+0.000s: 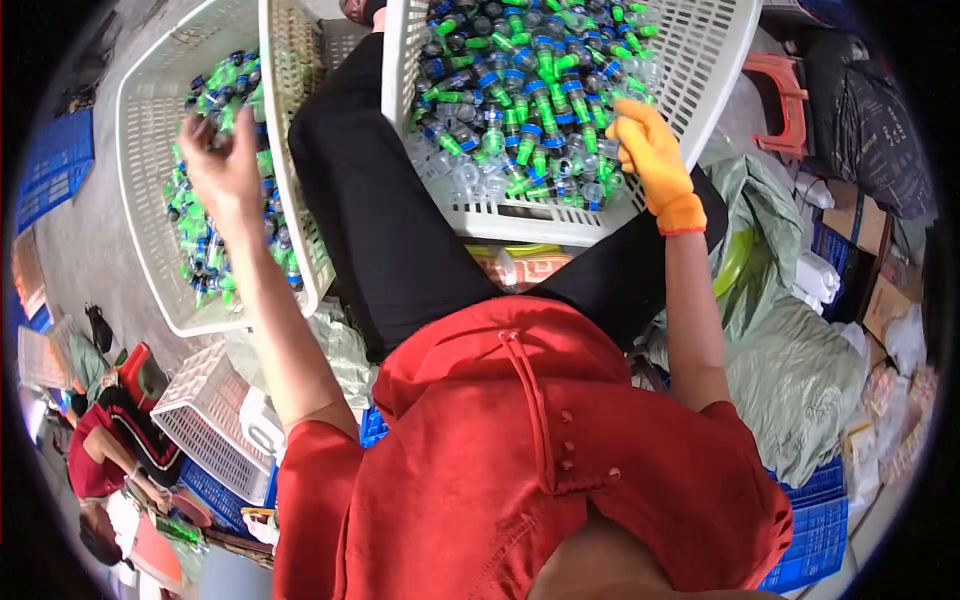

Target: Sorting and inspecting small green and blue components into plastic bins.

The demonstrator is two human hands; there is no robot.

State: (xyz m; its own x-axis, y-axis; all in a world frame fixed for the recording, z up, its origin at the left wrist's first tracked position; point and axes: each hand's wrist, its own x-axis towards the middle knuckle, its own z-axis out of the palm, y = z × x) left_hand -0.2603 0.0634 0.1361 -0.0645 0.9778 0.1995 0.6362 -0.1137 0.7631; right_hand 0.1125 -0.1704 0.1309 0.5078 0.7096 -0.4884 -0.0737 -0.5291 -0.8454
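Note:
My bare left hand [215, 165] is over the white basket [150, 270] on the left, its fingers apart and nothing seen in them. Below it lie many small bottle-shaped pieces [215, 255] in green, blue and clear plastic. A second white basket [560, 228] rests at my knees, heaped with similar small pieces [530, 110]; colourless ones gather at its near left corner. My right hand [655, 165], in an orange knitted glove, is above this basket's right side. Its fingers curl inward by the pieces; what they hold, if anything, is hidden.
At the right are a red plastic stool [780, 105], a black bag [880, 140] and pale green sacks [800, 360]. An empty-looking white crate [215, 415] stands at the lower left. Beyond it another person [110, 450] sits bent over. Blue crates [815, 535] lie behind me.

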